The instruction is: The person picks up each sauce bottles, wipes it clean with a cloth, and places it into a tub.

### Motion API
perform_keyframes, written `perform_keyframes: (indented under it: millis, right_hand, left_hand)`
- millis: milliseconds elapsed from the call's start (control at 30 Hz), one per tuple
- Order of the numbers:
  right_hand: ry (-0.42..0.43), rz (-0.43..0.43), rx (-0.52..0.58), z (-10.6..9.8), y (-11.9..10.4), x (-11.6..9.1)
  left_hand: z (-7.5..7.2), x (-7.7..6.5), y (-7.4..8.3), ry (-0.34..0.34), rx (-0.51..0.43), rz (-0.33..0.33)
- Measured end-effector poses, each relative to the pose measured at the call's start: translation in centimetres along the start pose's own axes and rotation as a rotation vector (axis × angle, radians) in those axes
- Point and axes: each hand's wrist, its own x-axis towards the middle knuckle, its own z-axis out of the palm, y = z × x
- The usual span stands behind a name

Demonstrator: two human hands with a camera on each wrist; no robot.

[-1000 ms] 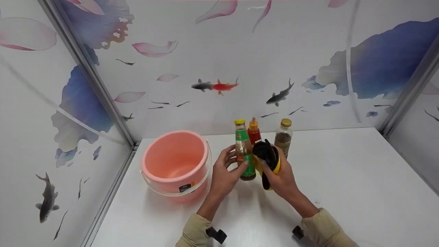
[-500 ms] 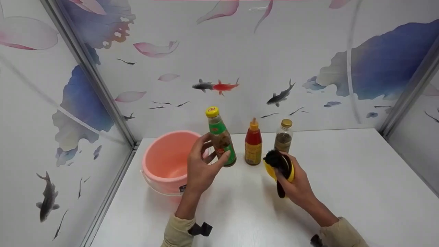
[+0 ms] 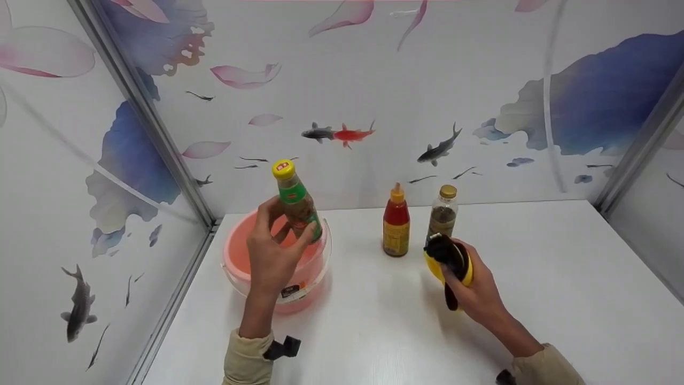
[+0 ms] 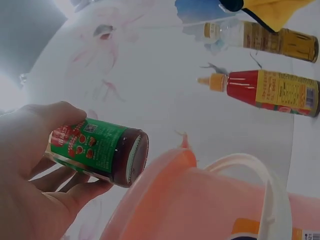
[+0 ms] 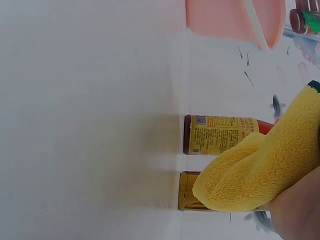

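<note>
With twelve o'clock pointing straight away from the person, the left hand [image 3: 272, 256] is gripping the green-labelled bottle [image 3: 300, 206] at about eleven, fingers and thumb partly closed about its lower body, the cap leaning toward eleven. The bottle is hanging by the rim of the pink bucket [image 3: 291, 308]; whether its base is touching the rim, the views are not settling. At about one o'clock the right hand [image 3: 478, 289] is clasping a yellow cloth [image 5: 260, 165] with a dark part, its fingers curled round the folds. The red sauce bottle [image 3: 396, 230] is standing upright at twelve on the white table [image 3: 374, 331], and the gold-capped bottle [image 3: 443, 214] is standing just past twelve, partly hidden by the cloth. Chief hazards, as judged: the tilted base could be knocking the rim if lowered; smooth glass could be slipping if the thumb loosens; and the bunched cloth, swung toward eleven, could be toppling the gold-capped bottle.
</note>
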Motion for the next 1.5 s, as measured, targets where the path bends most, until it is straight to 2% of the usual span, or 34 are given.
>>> perform_keyframes:
  millis: [133, 233, 533, 700, 867, 1167, 1500]
  right_hand:
    - [-0.002, 0.012, -0.023, -0.2, 0.1, 0.0]
    - [0.003, 0.020, -0.043, -0.3, 0.1, -0.1]
    - [0.009, 0.019, -0.058, -0.4, 0.1, 0.0]
    - [0.016, 0.009, -0.058, -0.4, 0.1, 0.0]
    - [0.008, 0.009, -0.060, -0.4, 0.2, -0.1]
    - [0.012, 0.006, -0.061, -0.3, 0.2, -0.1]
    - [0.011, 0.002, -0.051, -0.4, 0.1, -0.2]
  left_hand:
    - [-0.5, -0.2, -0.9, 0.025, 0.044, -0.008]
    - [-0.6, -0.4, -1.4, 0.015, 0.067, -0.035]
    - [-0.3, -0.4, -2.1, -0.074, 0.126, -0.166]
    - [-0.3, -0.2, -2.0, -0.137, 0.146, -0.190]
    - [-0.3, -0.2, -2.2, -0.169, 0.165, -0.213]
    - [-0.2, -0.4, -2.4, -0.181, 0.181, -0.229]
    - [-0.1, -0.4, -2.4, -0.149, 0.163, -0.254]
